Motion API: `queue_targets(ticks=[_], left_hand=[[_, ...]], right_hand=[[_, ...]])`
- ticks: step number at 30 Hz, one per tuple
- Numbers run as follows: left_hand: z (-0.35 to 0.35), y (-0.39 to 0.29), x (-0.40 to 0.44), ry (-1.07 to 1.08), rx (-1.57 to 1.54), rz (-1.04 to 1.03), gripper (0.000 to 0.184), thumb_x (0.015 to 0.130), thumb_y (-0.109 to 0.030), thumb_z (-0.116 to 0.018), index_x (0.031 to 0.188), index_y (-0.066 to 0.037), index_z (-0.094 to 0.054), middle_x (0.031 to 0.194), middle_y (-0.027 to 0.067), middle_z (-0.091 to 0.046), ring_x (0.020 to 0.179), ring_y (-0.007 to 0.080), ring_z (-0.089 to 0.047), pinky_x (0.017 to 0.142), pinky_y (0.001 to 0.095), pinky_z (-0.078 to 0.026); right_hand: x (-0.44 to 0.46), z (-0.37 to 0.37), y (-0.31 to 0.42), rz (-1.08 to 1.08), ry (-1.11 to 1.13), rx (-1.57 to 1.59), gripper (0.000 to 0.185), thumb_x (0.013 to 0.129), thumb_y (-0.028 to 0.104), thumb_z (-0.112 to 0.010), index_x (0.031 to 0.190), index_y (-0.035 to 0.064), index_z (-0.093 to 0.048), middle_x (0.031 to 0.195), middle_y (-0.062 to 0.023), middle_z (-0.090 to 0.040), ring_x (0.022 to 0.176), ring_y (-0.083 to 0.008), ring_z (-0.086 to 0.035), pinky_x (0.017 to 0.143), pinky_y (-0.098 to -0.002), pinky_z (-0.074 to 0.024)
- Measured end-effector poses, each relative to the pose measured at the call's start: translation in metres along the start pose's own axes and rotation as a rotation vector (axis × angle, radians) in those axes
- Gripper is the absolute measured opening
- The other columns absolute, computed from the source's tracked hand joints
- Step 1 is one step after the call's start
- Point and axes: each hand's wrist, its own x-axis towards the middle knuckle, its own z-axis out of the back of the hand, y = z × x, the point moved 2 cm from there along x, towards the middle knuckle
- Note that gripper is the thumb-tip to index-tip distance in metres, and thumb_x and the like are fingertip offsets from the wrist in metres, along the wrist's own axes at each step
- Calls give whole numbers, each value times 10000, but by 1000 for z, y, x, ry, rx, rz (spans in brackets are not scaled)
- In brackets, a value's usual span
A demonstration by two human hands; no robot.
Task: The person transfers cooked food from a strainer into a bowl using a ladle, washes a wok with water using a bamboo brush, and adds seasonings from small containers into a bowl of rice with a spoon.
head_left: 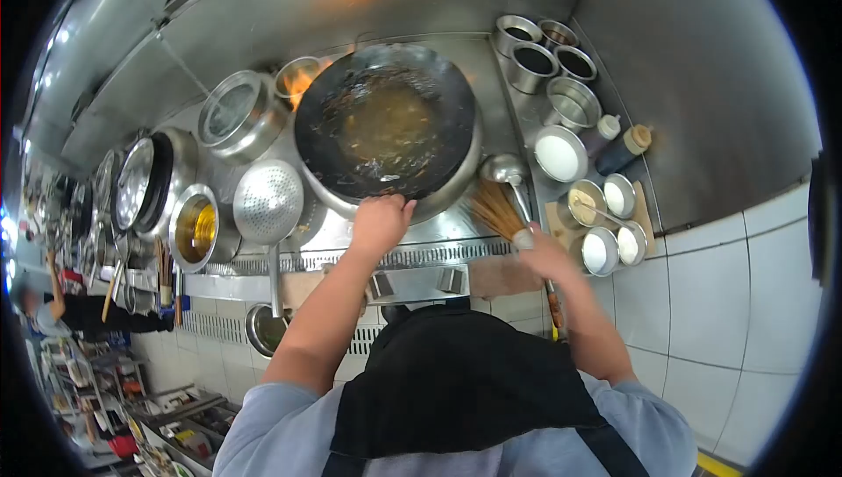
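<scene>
My left hand [383,223] is closed on the near rim of a large dark wok [316,139], which sits on the burner. Murky brownish liquid [390,122] with dark bits lies in it. To the right, my slightly blurred right hand [545,255] is closed around the bound end of a bamboo wok brush [495,208], whose bristles point up and left toward the stove. A steel ladle [504,168] lies beside the brush, its handle running down past my right hand to a wooden end.
Flames [301,82] rise left of the wok. A perforated skimmer [267,201] and a pot of yellow oil [195,228] stand left. Seasoning tins [561,154] and squeeze bottles [624,149] line the right. Another person [96,312] stands far left.
</scene>
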Motion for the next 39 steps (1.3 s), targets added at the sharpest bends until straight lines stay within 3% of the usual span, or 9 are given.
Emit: queue_targets(ticks=[5,8,15,18,23,32,34,37,39], left_hand=[[-2,8,2,123,-78,21,248,857,-251,-641,739,-35,-605,796,175,-658,769,353,-640,732,452,-483],[10,9,-14,-54,-262,4,191,824,-163,-650,921,-3,-612,1040,195,-629,975,344,-597,851,450,-454],[27,7,-53,-213,-274,-15,451,801,-104,-624,1222,36,-549,1213,193,-548,1157,340,-516,987,449,-410],[28,10,-51,-102,-313,-12,448,809,-99,-613,1223,57,-545,1241,195,-547,1204,336,-501,997,429,-416],[48,20,-62,-236,-383,-73,409,807,-88,-622,1191,41,-565,1204,179,-572,1161,335,-534,976,427,-429],[67,21,-94,-253,-547,-46,259,786,-77,-650,1035,-14,-629,1052,118,-623,1006,298,-585,886,406,-450],[57,25,-106,-224,-558,-10,252,795,-77,-660,1041,-28,-639,1057,123,-632,997,310,-596,878,415,-461],[61,35,-121,-226,-526,77,245,799,-80,-657,1038,-27,-643,1056,127,-638,1002,318,-597,888,422,-464],[66,44,-123,-248,-533,134,250,800,-80,-657,1043,-26,-644,1058,129,-640,1009,321,-597,894,425,-464]], right_hand=[[-68,123,63,229,29,547,638,795,192,-699,1381,88,-467,1184,-226,-619,1060,-305,-629,855,-337,-492],[-49,151,139,629,-256,140,520,824,188,-663,1318,83,-539,1110,-205,-650,980,-302,-655,804,-354,-518],[156,2,318,651,-151,-458,259,830,229,-557,962,67,-709,984,-210,-684,932,-380,-659,823,-449,-532],[210,-1,362,381,-237,-52,407,819,261,-575,1195,115,-632,1017,-212,-679,947,-353,-660,813,-438,-524],[119,33,317,834,61,-375,469,795,245,-612,1248,124,-623,1142,-203,-645,1064,-351,-621,944,-423,-479],[187,27,359,381,-59,-139,288,807,229,-557,1013,72,-683,929,-180,-698,864,-348,-682,752,-425,-556],[159,32,361,264,212,-173,271,824,226,-544,977,44,-674,885,-179,-695,833,-362,-680,719,-430,-559],[102,38,307,845,79,-429,281,835,196,-535,1068,92,-654,912,-230,-679,934,-336,-671,825,-484,-526],[43,67,299,584,144,-726,302,822,179,-553,1082,62,-652,966,-225,-683,960,-342,-669,819,-461,-535]])
